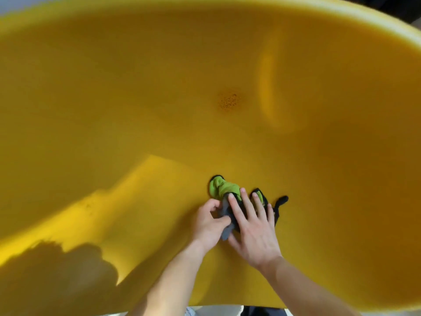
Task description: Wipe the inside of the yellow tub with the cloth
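Note:
The yellow tub (pixel 114 92) fills nearly the whole head view, and I look down into its inside. A crumpled cloth (pixel 222 189), green with black edging and a grey underside, lies on the tub's near inner wall. My right hand (pixel 252 226) lies flat on the cloth with its fingers spread, pressing it against the tub. My left hand (pixel 208 221) pinches the cloth's grey left edge between thumb and fingers. A black strip of the cloth sticks out to the right of my right hand.
A speckled brownish spot (pixel 229 101) marks the tub's bottom, beyond the cloth. Sunlight falls in a bright band across the lower left wall, with a dark shadow below it. The tub's near rim (pixel 227 304) runs along the bottom of the view.

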`<state>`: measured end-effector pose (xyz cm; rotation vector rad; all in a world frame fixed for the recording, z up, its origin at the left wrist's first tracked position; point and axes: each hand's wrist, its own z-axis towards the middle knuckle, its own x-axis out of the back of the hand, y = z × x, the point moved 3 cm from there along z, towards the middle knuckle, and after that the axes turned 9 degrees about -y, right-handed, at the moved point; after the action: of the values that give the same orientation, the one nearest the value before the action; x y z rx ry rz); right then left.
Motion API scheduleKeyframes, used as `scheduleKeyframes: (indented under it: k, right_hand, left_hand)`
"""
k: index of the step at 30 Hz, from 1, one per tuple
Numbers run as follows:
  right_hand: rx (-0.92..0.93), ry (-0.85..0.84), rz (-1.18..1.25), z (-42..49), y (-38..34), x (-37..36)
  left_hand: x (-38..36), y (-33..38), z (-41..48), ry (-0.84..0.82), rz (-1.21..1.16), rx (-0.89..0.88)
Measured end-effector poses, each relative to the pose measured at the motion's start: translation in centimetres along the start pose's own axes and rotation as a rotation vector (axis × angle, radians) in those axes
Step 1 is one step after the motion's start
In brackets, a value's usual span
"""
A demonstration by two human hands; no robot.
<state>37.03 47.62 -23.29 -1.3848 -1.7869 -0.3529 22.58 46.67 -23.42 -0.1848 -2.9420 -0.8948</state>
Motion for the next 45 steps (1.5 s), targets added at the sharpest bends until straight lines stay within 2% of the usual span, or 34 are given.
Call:
scheduleKeyframes:
  k: [3, 5, 7, 9, 12, 14, 17, 20, 22, 26, 28, 30, 33, 35, 37, 39, 42, 44, 45]
  right_hand:
    - [0.066, 0.071, 0.069, 2.3, -1.2, 1.7]
    - [0.054, 0.095, 0.113, 4.8, -1.2, 3.8]
    - [0.088, 0.117, 0.112, 7.4, -1.1, 7.2]
    - [0.14, 0.232, 0.056, 8.7, -1.4, 11.4]
    - [0.164, 0.584, 0.075, 7.5, -1.6, 18.6]
    - [0.165, 0.802, 0.094, 6.5, -1.6, 22.8]
    - [0.156, 1.043, -0.021, 7.8, -2.0, 26.0]
    - [0.122, 1.135, -0.098, 11.3, -2.4, 24.6]
    - [0.192, 1.055, -0.158, 12.9, -1.8, 20.2]
    - [0.433, 0.606, -0.35, 12.4, -0.9, 8.4]
    - [0.468, 0.53, -0.43, 12.3, -0.5, 8.4]
    - [0.476, 0.631, -0.486, 12.8, -0.4, 13.0]
    - [0.424, 1.055, -0.47, 13.0, -0.9, 22.9]
    - [0.379, 1.267, -0.39, 13.1, -1.9, 26.3]
    - [0.341, 1.305, -0.316, 13.5, -2.3, 25.6]
    - [0.396, 1.123, -0.314, 14.1, -1.2, 20.2]
    - [0.522, 0.665, -0.461, 13.2, 0.5, 9.9]
    - [0.517, 0.545, -0.515, 12.7, 1.0, 9.1]
    - [0.52, 0.564, -0.535, 12.9, 0.9, 11.0]
  left_hand:
    - [2.3, 2.8, -0.5, -0.16, -0.388, 0.031]
    - [4.2, 5.1, -0.7, -0.206, -0.357, 0.011]
    - [7.0, 7.8, -0.3, -0.018, 0.04, -0.121]
    - [9.9, 11.6, -1.3, 0.292, 0.404, -0.395]
    - [13.5, 17.9, -4.6, 0.788, 0.676, -0.774]
    - [15.3, 21.7, -6.1, 1.024, 0.769, -0.883]
    - [17.2, 25.5, -5.1, 1.148, 0.92, -0.864]
    - [18.6, 26.4, -2.3, 1.157, 1.03, -0.779]
    - [18.8, 26.0, -1.1, 1.231, 1.079, -0.812]
    - [18.5, 25.9, -0.2, 1.307, 1.098, -0.841]
    - [18.5, 26.0, 0.0, 1.321, 1.133, -0.816]
    - [18.4, 26.0, -0.1, 1.316, 1.153, -0.799]
    - [18.3, 26.1, -0.1, 1.313, 1.14, -0.796]
    - [18.3, 26.0, 0.0, 1.326, 1.136, -0.796]
    - [18.4, 26.0, 0.2, 1.333, 1.136, -0.806]
    - [18.3, 26.0, 0.3, 1.336, 1.136, -0.813]
    - [18.3, 25.8, 0.5, 1.341, 1.129, -0.837]
    - [18.3, 25.9, 0.5, 1.344, 1.125, -0.832]
    - [18.3, 26.0, 0.3, 1.345, 1.126, -0.82]
